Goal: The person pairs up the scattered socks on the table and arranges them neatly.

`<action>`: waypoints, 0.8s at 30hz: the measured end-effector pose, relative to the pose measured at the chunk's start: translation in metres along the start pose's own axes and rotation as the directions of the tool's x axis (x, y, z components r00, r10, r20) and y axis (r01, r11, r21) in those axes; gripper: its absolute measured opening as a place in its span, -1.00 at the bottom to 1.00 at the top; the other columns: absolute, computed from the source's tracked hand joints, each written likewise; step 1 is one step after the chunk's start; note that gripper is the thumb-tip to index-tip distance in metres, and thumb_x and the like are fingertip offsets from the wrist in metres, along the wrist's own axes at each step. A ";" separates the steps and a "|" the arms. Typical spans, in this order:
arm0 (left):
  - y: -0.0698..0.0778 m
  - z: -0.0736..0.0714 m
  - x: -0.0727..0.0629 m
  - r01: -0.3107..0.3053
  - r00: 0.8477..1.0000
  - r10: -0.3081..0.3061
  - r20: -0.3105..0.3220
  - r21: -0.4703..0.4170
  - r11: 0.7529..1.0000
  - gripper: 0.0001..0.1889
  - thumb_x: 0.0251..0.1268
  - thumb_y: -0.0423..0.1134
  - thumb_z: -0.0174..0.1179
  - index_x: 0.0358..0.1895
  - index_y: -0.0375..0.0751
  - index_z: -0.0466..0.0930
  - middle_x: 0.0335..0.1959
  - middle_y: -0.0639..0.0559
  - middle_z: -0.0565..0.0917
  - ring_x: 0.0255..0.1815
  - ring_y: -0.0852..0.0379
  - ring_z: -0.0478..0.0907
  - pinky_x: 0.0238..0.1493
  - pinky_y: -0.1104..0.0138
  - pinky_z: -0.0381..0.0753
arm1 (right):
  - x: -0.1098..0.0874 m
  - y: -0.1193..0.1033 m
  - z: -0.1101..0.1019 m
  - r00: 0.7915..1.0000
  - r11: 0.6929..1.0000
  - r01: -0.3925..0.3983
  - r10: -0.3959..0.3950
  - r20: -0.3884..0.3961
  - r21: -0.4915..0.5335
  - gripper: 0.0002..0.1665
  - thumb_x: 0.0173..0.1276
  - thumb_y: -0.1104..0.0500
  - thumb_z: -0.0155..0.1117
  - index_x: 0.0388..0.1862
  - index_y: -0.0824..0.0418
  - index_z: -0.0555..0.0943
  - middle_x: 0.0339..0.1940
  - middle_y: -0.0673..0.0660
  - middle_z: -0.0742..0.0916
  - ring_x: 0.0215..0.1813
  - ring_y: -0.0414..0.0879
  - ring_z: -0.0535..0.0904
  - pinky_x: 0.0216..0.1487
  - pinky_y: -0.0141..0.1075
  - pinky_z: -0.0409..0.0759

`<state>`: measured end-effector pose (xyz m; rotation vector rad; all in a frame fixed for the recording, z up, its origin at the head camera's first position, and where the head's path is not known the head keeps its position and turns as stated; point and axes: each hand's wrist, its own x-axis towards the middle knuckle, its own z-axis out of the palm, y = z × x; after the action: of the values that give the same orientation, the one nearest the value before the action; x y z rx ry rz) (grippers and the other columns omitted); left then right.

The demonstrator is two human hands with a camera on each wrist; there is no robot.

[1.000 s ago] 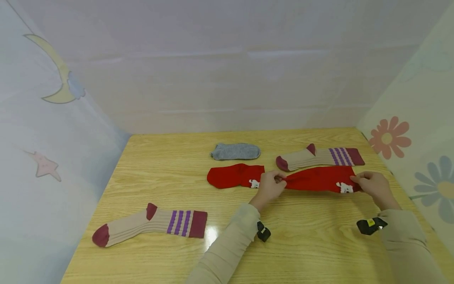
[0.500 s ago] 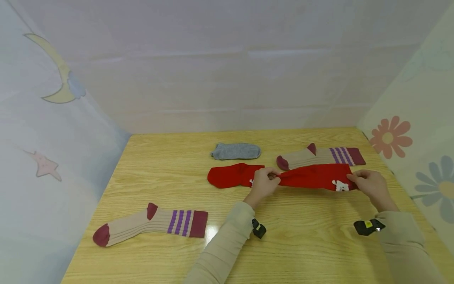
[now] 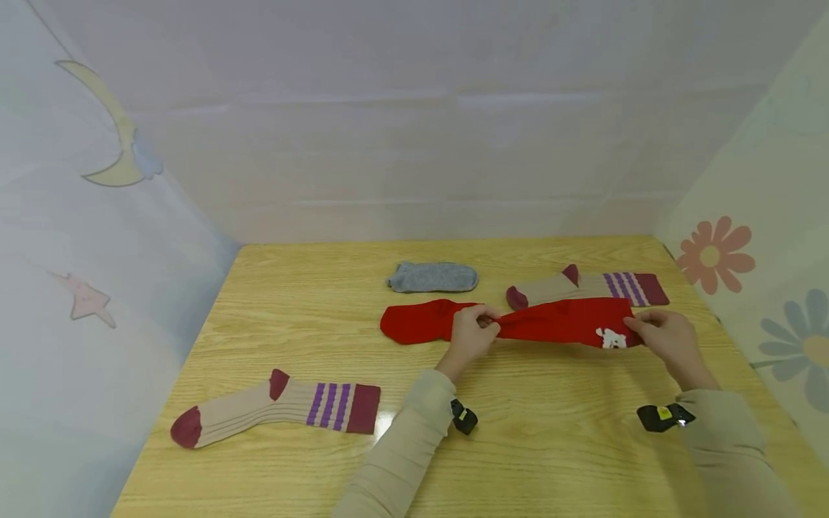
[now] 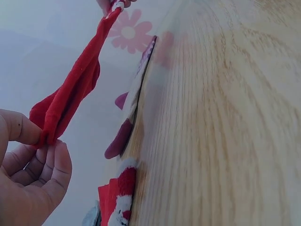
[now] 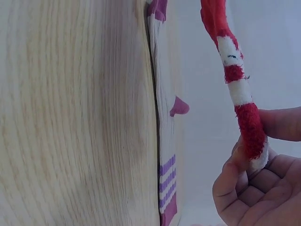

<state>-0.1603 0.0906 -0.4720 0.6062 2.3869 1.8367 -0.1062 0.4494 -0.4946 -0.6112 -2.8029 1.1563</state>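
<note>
A red sock (image 3: 557, 321) with a white animal figure near its cuff is stretched between both hands, raised off the table. My left hand (image 3: 471, 337) pinches its toe end between thumb and fingers, as the left wrist view (image 4: 35, 169) also shows. At the cuff end, my right hand (image 3: 667, 344) pinches the edge; the right wrist view shows the cuff's red and white fuzzy side between thumb and fingers. Another red sock (image 3: 414, 322) lies flat on the table, its cuff partly hidden behind the left hand.
A grey ankle sock (image 3: 432, 278) lies at the back. Behind the held sock lies a beige sock (image 3: 550, 288) with purple stripes and maroon toe. A similar striped sock (image 3: 278, 410) rests at the front left of the wooden table (image 3: 272, 302). Printed cloth walls enclose the back and sides.
Both hands have shifted left together, carrying the stretched red sock, so that the left hand covers more of the red sock on the table.
</note>
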 end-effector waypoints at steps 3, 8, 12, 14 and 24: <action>-0.001 -0.003 -0.001 0.037 0.999 -0.037 -0.001 -0.059 0.998 -0.87 0.08 -0.54 0.09 -0.36 -0.35 0.62 -0.52 -0.01 0.57 -0.55 0.08 0.52 -0.50 0.44 0.53 | 0.005 0.008 0.007 1.000 1.000 0.003 -0.003 -0.018 -0.016 -0.34 0.19 -0.31 0.10 -0.15 0.27 0.51 -0.17 0.17 0.54 -0.25 -0.01 0.39 -0.60 -0.26 0.46; -0.004 -0.008 0.000 0.078 0.997 -0.080 -0.014 -0.111 0.991 -0.88 0.10 -0.54 0.10 -0.36 -0.37 0.61 -0.52 -0.04 0.56 -0.55 -0.04 0.54 -0.53 0.36 0.57 | 0.026 0.042 0.020 0.998 0.995 0.053 -0.056 -0.032 -0.082 -0.32 0.19 -0.35 0.02 -0.12 0.22 0.52 -0.15 0.18 0.57 -0.23 0.01 0.40 -0.52 -0.35 0.43; -0.005 -0.013 0.000 0.064 0.997 -0.065 -0.039 -0.037 0.997 -0.90 0.09 -0.50 0.13 -0.38 -0.32 0.63 -0.48 -0.01 0.59 -0.56 0.22 0.44 -0.50 0.47 0.49 | 0.023 0.034 0.024 0.997 0.994 0.063 -0.066 -0.035 -0.086 -0.30 0.18 -0.37 -0.01 -0.14 0.22 0.52 -0.16 0.18 0.57 -0.21 0.02 0.38 -0.54 -0.35 0.43; -0.005 -0.016 0.000 0.056 0.997 -0.058 -0.043 -0.034 0.998 -0.90 0.10 -0.49 0.12 -0.39 -0.31 0.62 -0.48 -0.01 0.59 -0.56 0.24 0.44 -0.50 0.46 0.48 | 0.011 0.013 0.021 0.998 0.997 0.058 -0.058 -0.017 -0.044 -0.37 0.20 -0.32 0.05 -0.18 0.22 0.53 -0.21 0.16 0.58 -0.23 0.01 0.37 -0.55 -0.29 0.40; -0.009 -0.026 -0.001 0.039 0.998 -0.041 -0.054 -0.028 0.999 -0.90 0.10 -0.50 0.09 -0.39 -0.32 0.61 -0.50 -0.03 0.59 -0.57 0.23 0.46 -0.51 0.45 0.49 | -0.026 -0.051 0.013 0.997 0.995 0.071 -0.073 0.028 0.071 -0.54 0.24 -0.11 0.19 -0.33 0.31 0.55 -0.39 0.17 0.58 -0.33 0.01 0.35 -0.53 -0.19 0.33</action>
<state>-0.1692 0.0650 -0.4737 0.5081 2.3855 1.8900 -0.1020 0.3978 -0.4662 -0.4873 -2.7706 1.2546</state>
